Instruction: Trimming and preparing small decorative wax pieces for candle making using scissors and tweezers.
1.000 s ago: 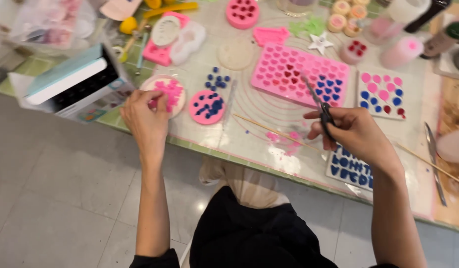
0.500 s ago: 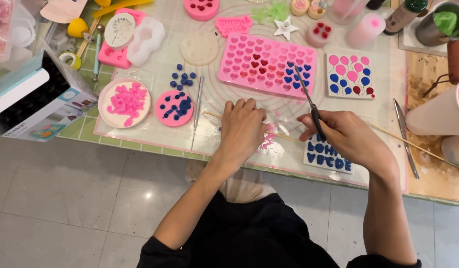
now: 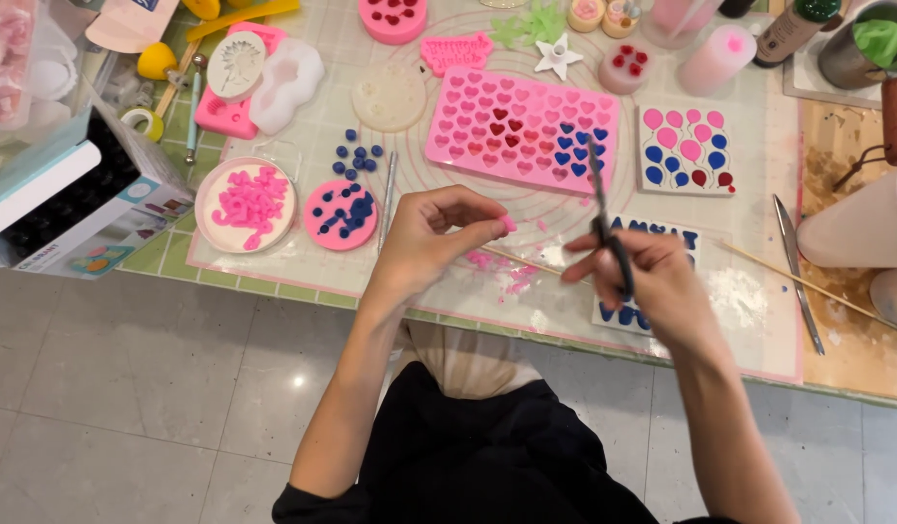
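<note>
Left hand [image 3: 429, 238] pinches a small pink piece [image 3: 508, 224] between its fingertips, just above the worktop [image 3: 740, 320]; right hand [image 3: 652, 281] is closed around a dark slim tool [image 3: 604, 218] — its tip points away toward the pink heart mould [image 3: 521, 126]. Pink crumbs [image 3: 502, 272] lie between the hands. At the left edge sits a white and teal box [image 3: 70, 199]. Farther off — a white card of pink and blue balloon shapes [image 3: 683, 150].

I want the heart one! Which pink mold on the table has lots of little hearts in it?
The big rectangular pink heart mold, beyond the scissors. Its rows of heart cavities hold pink, red and blue fills; the round pink mold holds only blue bits.
</note>
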